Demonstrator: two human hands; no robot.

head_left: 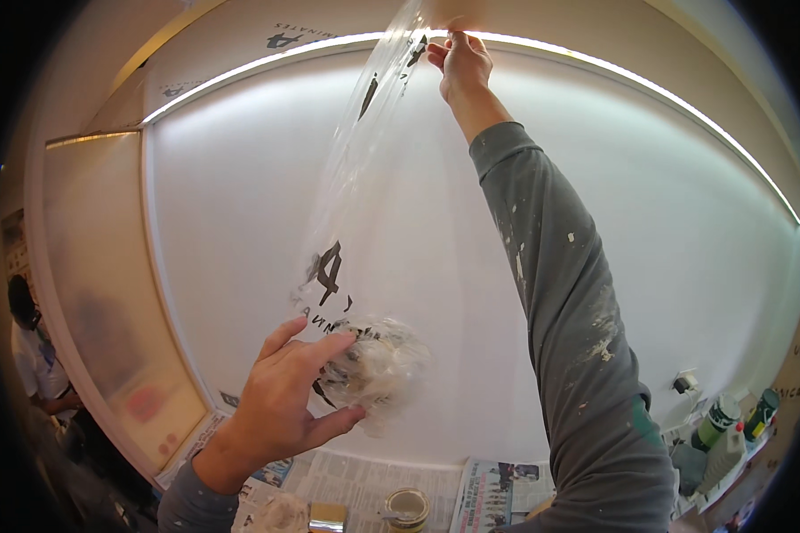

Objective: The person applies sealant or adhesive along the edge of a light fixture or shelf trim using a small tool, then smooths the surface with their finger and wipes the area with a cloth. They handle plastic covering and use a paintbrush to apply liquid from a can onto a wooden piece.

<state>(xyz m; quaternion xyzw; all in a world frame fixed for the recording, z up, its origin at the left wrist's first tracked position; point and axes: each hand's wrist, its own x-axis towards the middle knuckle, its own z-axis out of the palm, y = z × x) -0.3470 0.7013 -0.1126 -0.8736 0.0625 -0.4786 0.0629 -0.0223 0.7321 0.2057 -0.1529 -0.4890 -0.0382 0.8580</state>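
The right arm, in a paint-flecked grey sleeve (564, 293), stretches to the far side, bent wrist bringing the right hand (464, 67) just beside the LED light strip (329, 43); its fingers curl together, but whether they clamp the film I cannot tell. The clear printed plastic film (351, 169) runs from left of that hand to a crumpled wad nearer. The left hand (276, 391), nearer and left, spreads thumb and index finger apart at the wad's left side.
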